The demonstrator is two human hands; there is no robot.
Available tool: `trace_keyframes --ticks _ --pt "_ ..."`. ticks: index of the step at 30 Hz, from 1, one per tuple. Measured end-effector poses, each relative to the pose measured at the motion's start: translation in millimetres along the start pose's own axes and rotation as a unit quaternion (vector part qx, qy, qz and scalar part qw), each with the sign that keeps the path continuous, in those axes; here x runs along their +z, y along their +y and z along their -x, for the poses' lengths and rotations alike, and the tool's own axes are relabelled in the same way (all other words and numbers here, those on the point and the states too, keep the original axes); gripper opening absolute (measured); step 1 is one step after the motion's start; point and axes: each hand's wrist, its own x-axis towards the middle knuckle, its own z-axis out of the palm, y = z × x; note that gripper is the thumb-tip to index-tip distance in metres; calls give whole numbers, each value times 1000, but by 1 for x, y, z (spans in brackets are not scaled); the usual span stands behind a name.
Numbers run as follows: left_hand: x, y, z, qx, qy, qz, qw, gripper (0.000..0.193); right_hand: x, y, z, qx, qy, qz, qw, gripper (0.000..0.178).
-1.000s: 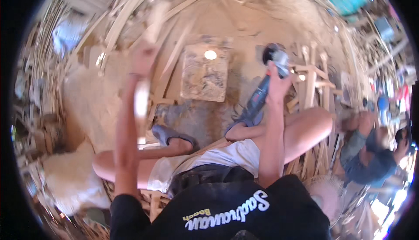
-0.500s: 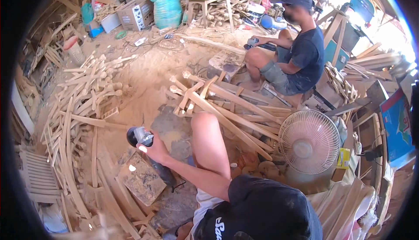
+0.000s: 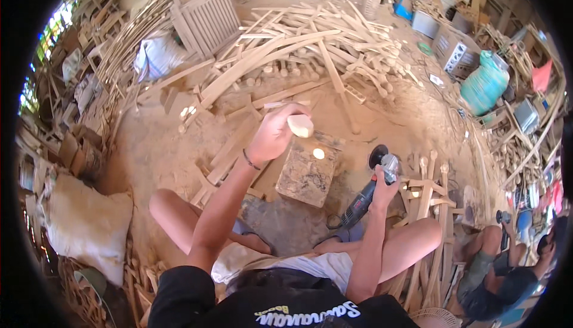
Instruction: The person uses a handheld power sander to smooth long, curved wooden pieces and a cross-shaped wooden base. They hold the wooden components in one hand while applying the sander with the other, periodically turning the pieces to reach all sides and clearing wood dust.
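Note:
My left hand (image 3: 276, 136) is closed around a pale wooden piece (image 3: 300, 126) with a rounded end. The fingers hide the rest of it. It is held above the far left corner of a low, worn wooden block (image 3: 307, 179), which has a bright spot of light on top. To the right of the block, my right hand (image 3: 385, 192) grips an angle grinder (image 3: 359, 204) near its metal head. The dark disc points up and away, apart from the wooden piece. Whether the disc spins cannot be told.
Beyond the block lies a heap of shaped wooden sticks (image 3: 310, 36). More wooden parts (image 3: 427, 194) lie by my right knee. A co-worker (image 3: 507, 274) sits at the far right with another grinder. A pale sack (image 3: 89, 223) stands at left, a teal sack (image 3: 486, 86) at far right.
The view has swung left, from the co-worker and fan to the block before me. My left hand has come into view with the wooden piece. My right hand still holds the grinder.

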Motion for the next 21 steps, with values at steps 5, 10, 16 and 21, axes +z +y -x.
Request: trace_keyframes --ticks 5,10,16,21 --pt "0 15 11 38 -2 -17 999 26 -9 19 -11 -42 23 12 999 51" --pt "-2 20 18 34 -16 -5 999 21 3 -9 7 -28 5 12 1000 46" --pt "-1 25 20 36 -22 -5 999 20 3 -4 4 -8 -10 21 1000 43" --pt "-2 20 22 40 -34 -18 998 20 4 -3 5 -1 -3 36 999 42"
